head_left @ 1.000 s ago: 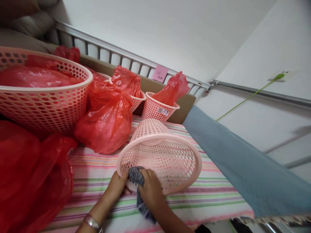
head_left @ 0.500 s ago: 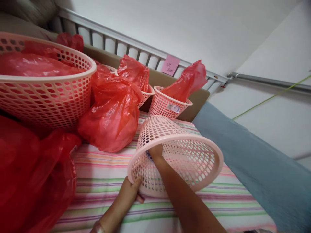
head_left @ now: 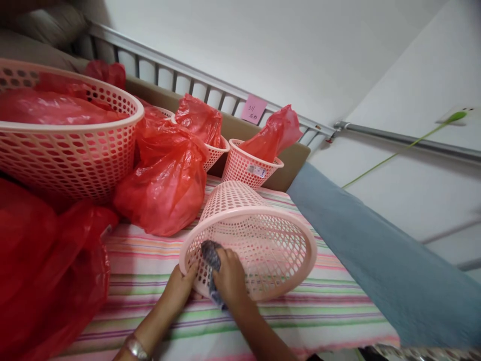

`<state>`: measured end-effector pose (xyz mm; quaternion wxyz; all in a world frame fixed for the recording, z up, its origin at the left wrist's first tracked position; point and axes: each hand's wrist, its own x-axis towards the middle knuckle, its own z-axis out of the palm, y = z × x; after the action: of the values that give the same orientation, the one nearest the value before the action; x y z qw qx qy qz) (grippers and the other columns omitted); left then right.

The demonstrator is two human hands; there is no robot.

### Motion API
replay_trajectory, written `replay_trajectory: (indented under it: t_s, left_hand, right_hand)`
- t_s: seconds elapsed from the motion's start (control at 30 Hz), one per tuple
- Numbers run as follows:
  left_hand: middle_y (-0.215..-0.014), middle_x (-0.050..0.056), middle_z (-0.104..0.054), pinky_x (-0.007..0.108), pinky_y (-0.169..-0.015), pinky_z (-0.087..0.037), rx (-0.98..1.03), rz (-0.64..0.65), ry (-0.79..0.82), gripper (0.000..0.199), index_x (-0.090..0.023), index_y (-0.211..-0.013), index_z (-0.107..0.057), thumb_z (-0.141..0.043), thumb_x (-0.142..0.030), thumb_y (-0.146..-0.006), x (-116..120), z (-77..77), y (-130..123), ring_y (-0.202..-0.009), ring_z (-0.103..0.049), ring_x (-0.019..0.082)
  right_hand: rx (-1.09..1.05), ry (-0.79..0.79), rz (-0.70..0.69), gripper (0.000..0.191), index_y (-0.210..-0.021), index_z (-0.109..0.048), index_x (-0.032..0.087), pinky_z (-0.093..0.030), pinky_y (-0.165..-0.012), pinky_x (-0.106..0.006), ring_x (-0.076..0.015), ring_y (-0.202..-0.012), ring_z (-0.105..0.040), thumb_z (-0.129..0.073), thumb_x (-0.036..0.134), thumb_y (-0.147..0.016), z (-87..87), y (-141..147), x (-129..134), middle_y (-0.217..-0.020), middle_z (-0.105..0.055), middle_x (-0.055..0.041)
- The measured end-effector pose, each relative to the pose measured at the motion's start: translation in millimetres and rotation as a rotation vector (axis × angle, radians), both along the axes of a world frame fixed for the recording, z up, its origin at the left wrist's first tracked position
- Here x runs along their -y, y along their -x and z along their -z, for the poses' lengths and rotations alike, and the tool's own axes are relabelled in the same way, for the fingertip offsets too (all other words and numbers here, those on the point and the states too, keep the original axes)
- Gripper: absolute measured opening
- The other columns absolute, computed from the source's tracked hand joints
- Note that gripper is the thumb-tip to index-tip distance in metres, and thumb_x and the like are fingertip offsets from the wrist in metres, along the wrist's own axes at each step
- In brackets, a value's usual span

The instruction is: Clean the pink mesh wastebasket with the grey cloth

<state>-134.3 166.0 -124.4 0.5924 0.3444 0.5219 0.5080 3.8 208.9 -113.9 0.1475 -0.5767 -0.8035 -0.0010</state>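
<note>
A pink perforated plastic basket [head_left: 240, 210] lies on its side on a striped cloth, its wide mouth facing me. My left hand [head_left: 182, 288] grips the basket's rim at the lower left, thumb on the inner side and the other fingers mostly hidden beneath. My right hand [head_left: 230, 276] is closed on a dark grey-blue cloth [head_left: 211, 254] at the left part of the basket's mouth. The cloth's upper end rests against the inner wall, while its lower end hangs over the rim.
Red plastic bags [head_left: 161, 185] and a large pink basket [head_left: 75, 160] holding red plastic crowd the left. Behind stands a small labelled basket [head_left: 248, 168] with a red bag. A white railing [head_left: 165, 77] bears a pink note [head_left: 254, 109]. Blue fabric [head_left: 368, 245] borders the striped cloth [head_left: 158, 260].
My right hand has drawn back from deep inside the basket to its mouth, bringing the cloth into view. My left hand stays on the rim. The whole view has shifted slightly.
</note>
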Motion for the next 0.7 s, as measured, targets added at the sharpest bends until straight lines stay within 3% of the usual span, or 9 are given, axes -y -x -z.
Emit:
replay_trajectory:
  t_s: [0.13, 0.23, 0.33, 0.53, 0.63, 0.7]
  left_hand:
    - [-0.091, 0.010, -0.070, 0.028, -0.039, -0.054, 0.006, -0.031, 0.008, 0.053, -0.015, -0.122, -0.047, -0.053, -0.045, -0.079, -1.8, 1.0, 0.4, -0.053, -0.067, 0.019]
    - [-0.073, 0.008, -0.071, 0.025, -0.037, -0.052, -0.012, -0.014, 0.039, 0.053, -0.010, -0.116, -0.050, -0.051, -0.048, -0.079, -2.4, 1.6, -2.2, -0.044, -0.064, 0.018]
    - [-0.060, 0.004, -0.069, 0.019, -0.031, -0.045, -0.062, 0.027, 0.037, 0.053, -0.010, -0.121, -0.046, -0.048, -0.046, -0.082, -1.4, 2.3, -6.4, -0.034, -0.060, 0.015]
    - [-0.070, 0.006, -0.071, 0.014, -0.028, -0.039, -0.084, 0.025, 0.018, 0.059, -0.015, -0.133, -0.033, -0.046, -0.043, -0.083, -1.2, 3.6, -12.0, -0.031, -0.058, 0.011]
    - [-0.064, 0.006, -0.070, 0.016, -0.030, -0.041, -0.118, 0.049, 0.052, 0.061, -0.011, -0.135, -0.029, -0.043, -0.042, -0.084, -1.6, -0.1, -13.2, -0.032, -0.058, 0.013]
    - [-0.070, 0.009, -0.072, 0.021, -0.034, -0.045, -0.137, 0.086, 0.046, 0.061, -0.011, -0.135, -0.031, -0.043, -0.042, -0.084, -1.6, -5.3, -10.3, -0.038, -0.061, 0.015]
  right_hand:
    - [-0.116, 0.051, -0.055, 0.046, -0.107, -0.054, 0.027, -0.035, -0.084, -0.032, -0.0230, -0.097, -0.047, -0.053, 0.011, -0.064, 1.6, -9.3, 54.2, -0.103, -0.055, -0.0038]
    - [-0.133, 0.044, -0.071, 0.048, -0.109, -0.054, 0.027, -0.035, -0.086, -0.032, -0.0221, -0.098, -0.047, -0.052, 0.011, -0.064, 1.8, -15.3, 48.3, -0.104, -0.055, -0.0035]
    - [-0.084, -0.019, 0.001, 0.046, -0.111, -0.053, 0.024, -0.035, -0.084, -0.030, -0.0219, -0.097, -0.048, -0.051, 0.012, -0.067, 2.8, -14.6, 3.0, -0.101, -0.055, -0.0058]
    - [0.049, -0.157, 0.119, 0.038, -0.111, -0.055, 0.018, -0.036, -0.082, -0.030, -0.0230, -0.095, -0.049, -0.051, 0.017, -0.073, 9.2, 5.7, -109.1, -0.100, -0.057, -0.0110]
    - [0.037, -0.152, 0.116, 0.034, -0.111, -0.055, 0.016, -0.033, -0.087, -0.031, -0.0231, -0.101, -0.047, -0.046, 0.018, -0.079, 13.7, 9.8, -139.1, -0.107, -0.057, -0.0119]
    - [0.035, -0.138, 0.122, 0.032, -0.111, -0.056, 0.016, -0.032, -0.088, -0.030, -0.0228, -0.102, -0.048, -0.043, 0.019, -0.082, 16.4, 8.9, -148.2, -0.107, -0.058, -0.0112]
